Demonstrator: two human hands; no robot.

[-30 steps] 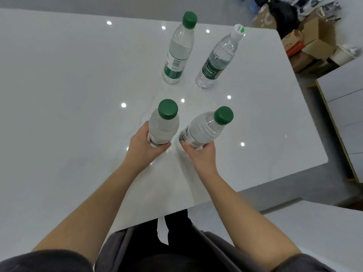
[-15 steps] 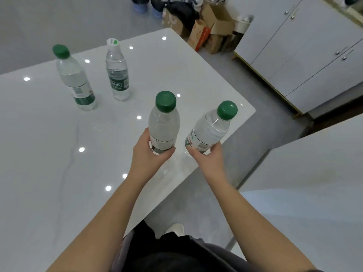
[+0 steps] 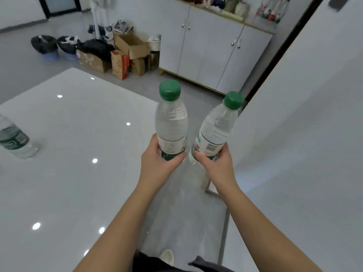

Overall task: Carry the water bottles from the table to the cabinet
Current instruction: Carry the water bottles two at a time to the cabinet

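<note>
My left hand (image 3: 157, 163) grips the lower part of a clear water bottle with a green cap (image 3: 170, 118), held upright in the air past the table's right edge. In my right hand (image 3: 218, 165) is a second green-capped bottle (image 3: 216, 128), tilted to the right. Another bottle (image 3: 13, 140) stands on the white glossy table (image 3: 74, 154) at the far left, cut off by the frame edge. The white cabinet (image 3: 212, 52) with several doors stands ahead against the wall; its top carries bottles (image 3: 273, 10) and other items.
Cardboard boxes (image 3: 129, 54), a red paper bag and dark bins (image 3: 45, 46) crowd the floor left of the cabinet. A second white surface (image 3: 306, 134) fills the right side. Grey floor runs between the two tables toward the cabinet.
The view has swung right, away from the table. Both held bottles have come off the tabletop and now hang over the floor gap, with the cabinet ahead. Only one table bottle stays in view.
</note>
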